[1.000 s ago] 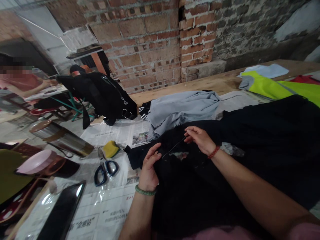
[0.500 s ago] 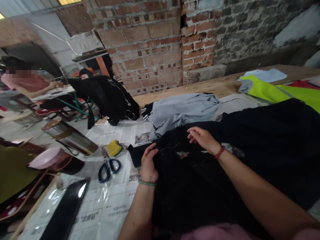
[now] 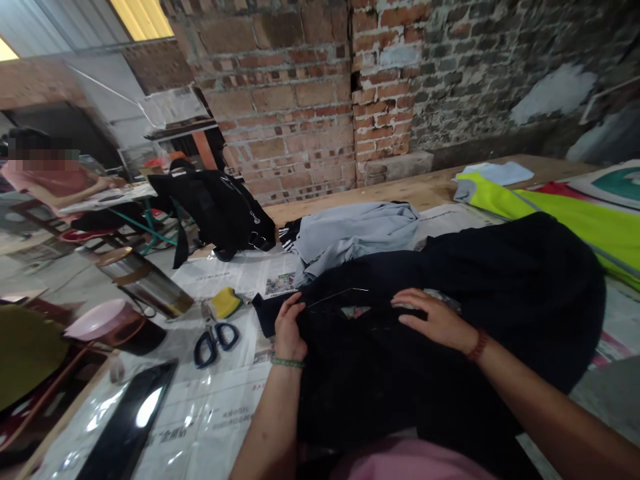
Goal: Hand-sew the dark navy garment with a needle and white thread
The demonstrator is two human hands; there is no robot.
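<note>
Head view. Dark cloth (image 3: 370, 380) spread across the counter (image 3: 325, 209), bunched higher at right. Left hand (image 3: 291, 333), green bracelet at wrist, sits at the cloth's left part, fingers curled, thumb near forefinger; cannot tell whether it pinches cloth or thread. Right hand (image 3: 443, 321), red bracelet, lies over the cloth, open, thumb apart from the fingers. Thin pale thread (image 3: 331, 295) runs over the cloth between the hands, beginning near the left fingertips; its right end a bright straight bit, too fine to make out. Small gap in the cloth just below it.

Newspaper (image 3: 220, 393) under the lot. Left of the left hand: scissors (image 3: 215, 343), blue handles toward the person; yellow sponge (image 3: 227, 302) just beyond. Farther left, metal flask (image 3: 145, 280), tilted in view; pink bowl (image 3: 97, 320); black phone (image 3: 125, 423) nearest. Behind the cloth, grey garment (image 3: 360, 227), black bag (image 3: 215, 207) to its left; bright yellow garment (image 3: 535, 207) at right. Far left, a co-worker (image 3: 47, 187) at another table.
</note>
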